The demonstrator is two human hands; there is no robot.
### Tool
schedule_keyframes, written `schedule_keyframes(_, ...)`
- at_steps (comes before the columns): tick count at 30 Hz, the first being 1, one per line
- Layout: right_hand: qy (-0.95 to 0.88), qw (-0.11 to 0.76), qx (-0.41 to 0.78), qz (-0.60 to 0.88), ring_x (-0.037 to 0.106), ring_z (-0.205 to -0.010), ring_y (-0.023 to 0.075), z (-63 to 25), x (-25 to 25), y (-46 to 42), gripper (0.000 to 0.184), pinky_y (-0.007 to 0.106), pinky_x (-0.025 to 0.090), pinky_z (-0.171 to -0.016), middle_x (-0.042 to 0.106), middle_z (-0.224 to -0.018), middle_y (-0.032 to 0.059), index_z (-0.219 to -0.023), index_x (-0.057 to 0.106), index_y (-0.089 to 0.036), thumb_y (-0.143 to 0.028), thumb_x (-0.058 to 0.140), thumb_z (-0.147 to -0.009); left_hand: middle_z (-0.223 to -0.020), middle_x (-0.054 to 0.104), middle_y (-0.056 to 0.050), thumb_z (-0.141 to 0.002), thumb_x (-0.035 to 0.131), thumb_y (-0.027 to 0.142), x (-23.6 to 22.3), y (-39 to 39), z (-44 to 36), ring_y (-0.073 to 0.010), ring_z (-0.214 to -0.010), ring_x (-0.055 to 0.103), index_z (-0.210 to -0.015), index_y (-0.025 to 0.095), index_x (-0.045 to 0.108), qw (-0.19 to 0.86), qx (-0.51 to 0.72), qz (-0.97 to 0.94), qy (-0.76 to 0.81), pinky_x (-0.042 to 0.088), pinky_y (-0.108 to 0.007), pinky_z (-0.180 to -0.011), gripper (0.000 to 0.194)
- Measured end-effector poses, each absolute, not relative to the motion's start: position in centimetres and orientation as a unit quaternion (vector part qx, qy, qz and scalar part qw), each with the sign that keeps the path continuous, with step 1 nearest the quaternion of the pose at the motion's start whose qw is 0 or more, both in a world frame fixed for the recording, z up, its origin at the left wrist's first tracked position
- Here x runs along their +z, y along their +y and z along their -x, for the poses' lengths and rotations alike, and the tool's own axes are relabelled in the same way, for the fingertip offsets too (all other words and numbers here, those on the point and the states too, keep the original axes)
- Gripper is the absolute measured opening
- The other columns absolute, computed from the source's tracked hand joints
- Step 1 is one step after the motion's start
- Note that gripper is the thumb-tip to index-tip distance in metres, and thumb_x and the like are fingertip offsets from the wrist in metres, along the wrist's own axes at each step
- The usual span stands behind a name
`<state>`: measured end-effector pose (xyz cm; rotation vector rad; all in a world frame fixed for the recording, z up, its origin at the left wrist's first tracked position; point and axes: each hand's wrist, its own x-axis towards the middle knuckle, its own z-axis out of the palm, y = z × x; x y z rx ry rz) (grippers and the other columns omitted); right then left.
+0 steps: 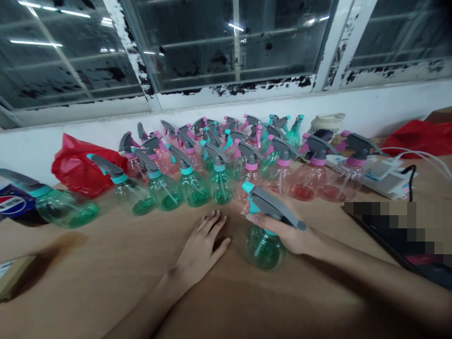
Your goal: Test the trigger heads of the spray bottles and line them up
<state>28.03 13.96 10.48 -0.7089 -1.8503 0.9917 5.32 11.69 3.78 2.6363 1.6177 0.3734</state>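
Note:
My right hand [287, 233] is wrapped round the neck of a green spray bottle [264, 247] with a grey and teal trigger head, which stands on the brown table [106, 278] in front of me. My left hand [201, 247] lies flat on the table just left of that bottle, fingers stretched out, holding nothing. Behind both hands stand several spray bottles in rows, green ones [192, 186] to the left and pink ones [310, 176] to the right.
A red plastic bag [76, 167] lies at the back left and another [420, 136] at the back right. A white box with cables [384, 176] sits at the right. A small cardboard box [12, 278] lies at the left edge. A white wall and windows rise behind.

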Motion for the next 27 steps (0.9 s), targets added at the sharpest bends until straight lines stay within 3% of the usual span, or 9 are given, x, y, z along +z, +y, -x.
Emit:
schedule_keyframes(4,-0.745,0.462,0.377,0.299,0.056,-0.070,0.0151,-28.04,10.66,13.86,0.006,0.030,0.045,-0.065,0.060,-0.078,-0.0018,-0.085,0.058,-0.023,-0.025,0.058,-0.079,-0.146,0.038,-0.013,-0.096,0.042,0.038,3.69,11.67,-5.26,-0.0252,-0.136,0.031,-0.140,0.013,0.037,0.013,0.120,-0.846,0.520,0.025,-0.046,-0.112,0.051)
schedule_keyframes(10,-0.755,0.451,0.364,0.307,0.053,-0.064,0.0152,-28.09,10.30,14.02,0.025,0.030,0.044,-0.061,0.061,-0.079,-0.0005,-0.104,0.060,-0.027,-0.027,0.056,-0.080,-0.146,0.038,-0.013,-0.096,0.041,0.038,3.58,11.61,-5.22,-0.0244,-0.136,0.032,-0.140,0.015,0.035,0.012,0.132,-0.845,0.518,0.026,-0.046,-0.111,0.050)
schedule_keyframes(18,-0.747,0.450,0.367,0.324,0.051,-0.055,0.0123,-27.90,10.21,14.03,0.025,0.028,0.043,-0.053,0.060,-0.072,-0.0022,-0.105,0.061,-0.025,-0.032,0.057,-0.082,-0.146,0.038,-0.014,-0.096,0.042,0.038,3.81,11.58,-5.26,-0.0255,-0.135,0.032,-0.139,0.012,0.037,0.016,0.126,-0.846,0.518,0.025,-0.045,-0.111,0.051)
schedule_keyframes(20,-0.746,0.456,0.362,0.322,0.056,-0.062,0.0134,-27.80,10.48,13.98,0.026,0.029,0.046,-0.058,0.064,-0.079,-0.0008,-0.104,0.062,-0.024,-0.033,0.061,-0.080,-0.146,0.038,-0.014,-0.096,0.042,0.038,3.83,11.56,-5.29,-0.0259,-0.135,0.033,-0.139,0.012,0.038,0.014,0.122,-0.845,0.521,0.026,-0.045,-0.111,0.051)
schedule_keyframes(24,-0.751,0.469,0.345,0.311,0.061,-0.093,0.0223,-27.74,10.93,14.06,0.033,0.035,0.050,-0.077,0.066,-0.100,0.0044,-0.103,0.061,-0.023,-0.035,0.069,-0.073,-0.145,0.040,-0.013,-0.096,0.042,0.038,3.68,11.59,-5.28,-0.0254,-0.134,0.035,-0.139,0.015,0.038,0.009,0.126,-0.844,0.522,0.028,-0.045,-0.110,0.049)
schedule_keyframes(27,-0.766,0.458,0.319,0.319,0.062,-0.090,0.0235,-27.81,10.90,14.29,0.038,0.038,0.051,-0.078,0.067,-0.097,0.0043,-0.102,0.062,-0.024,-0.042,0.071,-0.070,-0.145,0.040,-0.011,-0.096,0.042,0.038,3.55,11.59,-5.23,-0.0249,-0.134,0.035,-0.139,0.018,0.037,0.006,0.134,-0.847,0.514,0.028,-0.045,-0.110,0.048)
